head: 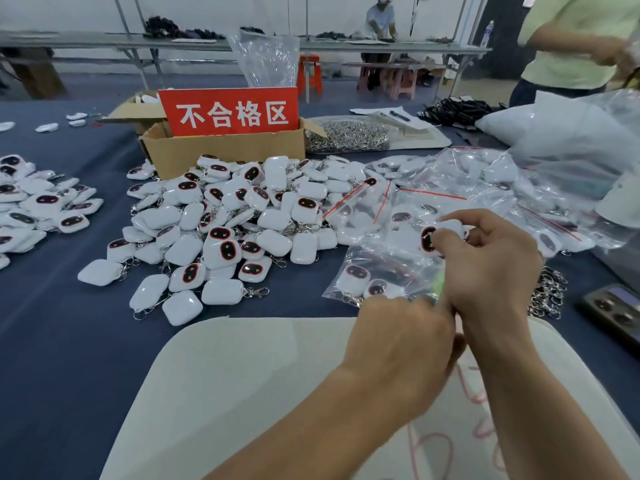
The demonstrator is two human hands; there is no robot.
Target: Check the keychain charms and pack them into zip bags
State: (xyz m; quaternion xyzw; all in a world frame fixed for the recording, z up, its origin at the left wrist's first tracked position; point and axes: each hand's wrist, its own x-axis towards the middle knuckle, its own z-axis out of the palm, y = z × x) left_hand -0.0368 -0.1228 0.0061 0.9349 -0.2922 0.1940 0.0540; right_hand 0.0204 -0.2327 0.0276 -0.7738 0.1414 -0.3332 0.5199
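Note:
My right hand (491,261) pinches a white keychain charm (437,237) with a dark red-rimmed face, lifted just above a heap of clear zip bags (460,188) with red seals. Just below it, my left hand (405,341) is curled with its back to the camera; what it holds is hidden. A zip bag with two charms inside (374,278) lies under both hands. A big pile of loose white charms (235,220) covers the middle of the blue table.
A cardboard box (221,150) with a red sign stands behind the pile. A second charm pile (34,206) lies at the left, metal clasps (346,133) at the back, key rings (549,292) and a phone (613,310) at the right. A white pad (242,393) lies before me. A person stands at the far right.

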